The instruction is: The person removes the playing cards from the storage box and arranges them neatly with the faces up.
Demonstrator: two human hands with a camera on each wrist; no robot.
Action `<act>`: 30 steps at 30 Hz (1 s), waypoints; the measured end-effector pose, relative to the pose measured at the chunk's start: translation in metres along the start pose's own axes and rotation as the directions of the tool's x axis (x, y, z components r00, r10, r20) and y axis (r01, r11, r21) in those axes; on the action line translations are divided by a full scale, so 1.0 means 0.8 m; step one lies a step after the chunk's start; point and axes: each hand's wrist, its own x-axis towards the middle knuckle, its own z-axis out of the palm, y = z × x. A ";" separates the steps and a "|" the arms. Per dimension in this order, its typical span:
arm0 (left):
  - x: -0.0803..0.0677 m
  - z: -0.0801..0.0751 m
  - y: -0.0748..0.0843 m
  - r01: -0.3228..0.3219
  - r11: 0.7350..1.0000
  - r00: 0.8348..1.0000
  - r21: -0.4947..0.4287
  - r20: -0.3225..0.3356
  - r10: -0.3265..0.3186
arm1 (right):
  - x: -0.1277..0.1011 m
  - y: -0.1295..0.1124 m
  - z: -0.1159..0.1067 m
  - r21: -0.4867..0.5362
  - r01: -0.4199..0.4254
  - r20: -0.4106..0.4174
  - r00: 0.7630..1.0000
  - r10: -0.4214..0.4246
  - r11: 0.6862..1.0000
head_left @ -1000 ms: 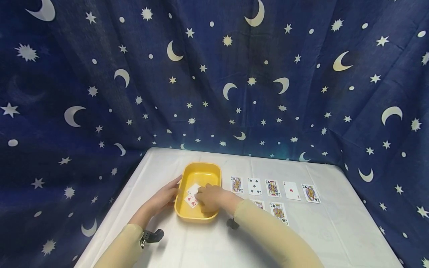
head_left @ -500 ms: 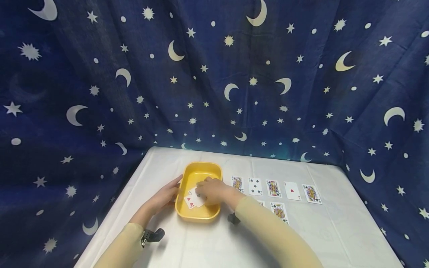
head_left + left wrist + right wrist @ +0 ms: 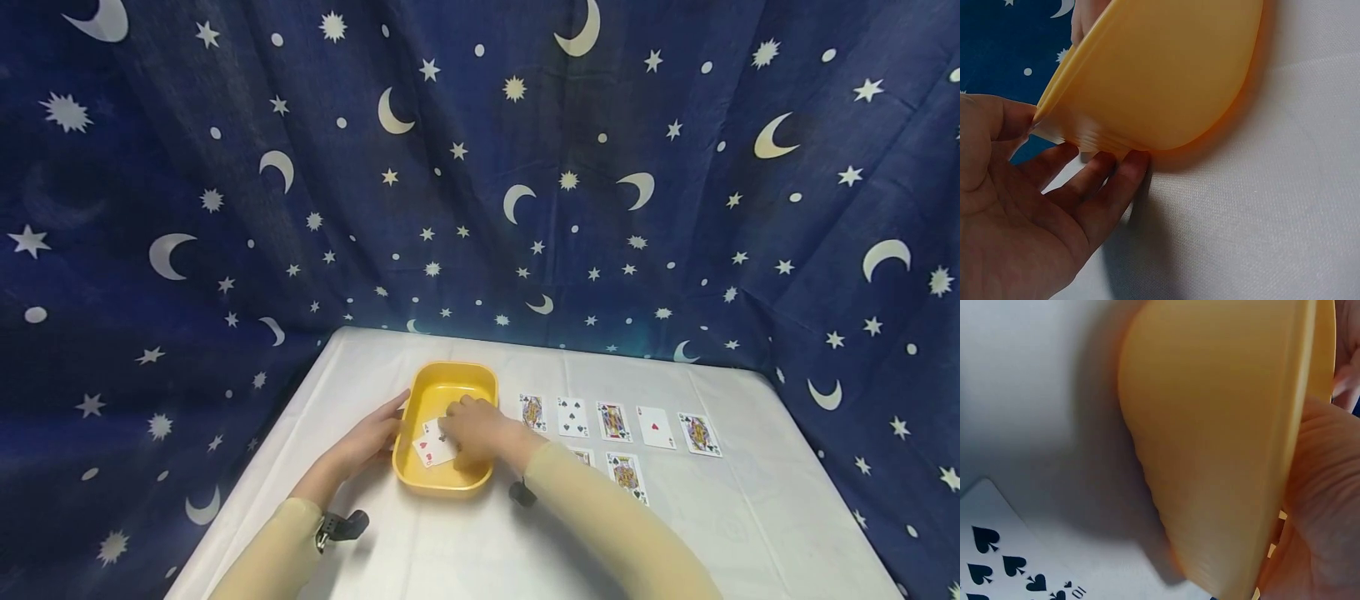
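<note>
A yellow plastic tray [image 3: 423,486] with rounded corners stands on the white tablecloth. My left hand [image 3: 367,437] holds its left side; in the left wrist view the thumb lies at the rim and the fingertips rest against the outer wall. Inside the tray, my right hand [image 3: 472,429] has its fingers curled at the edge of a playing card [image 3: 441,443] with black pips. A hearts card [image 3: 424,452] sticks out beneath that one. My right fingertips are largely hidden, and in the right wrist view the tray wall covers most of them.
Several playing cards lie face up in a row right of the tray, among them a spades card [image 3: 572,417] and an ace of hearts [image 3: 656,427]. A nearer row includes a king [image 3: 627,477], partly behind my right forearm. A dark star-and-moon curtain [image 3: 465,167] hangs behind the table.
My right hand has shifted slightly within the tray and the black-pip card has slid over the hearts card. My left hand stays at the tray's left side.
</note>
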 end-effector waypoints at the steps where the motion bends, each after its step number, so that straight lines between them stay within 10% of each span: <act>1: 0.000 0.000 0.000 0.000 1.000 1.000 0.002 0.001 0.000 | 0.001 0.002 -0.001 0.016 -0.010 0.002 1.000 0.010 1.000; 30: 0.002 -0.001 -0.002 0.015 0.999 1.000 0.035 -0.006 -0.015 | 0.019 0.016 -0.001 0.152 -0.086 0.073 0.994 0.076 0.985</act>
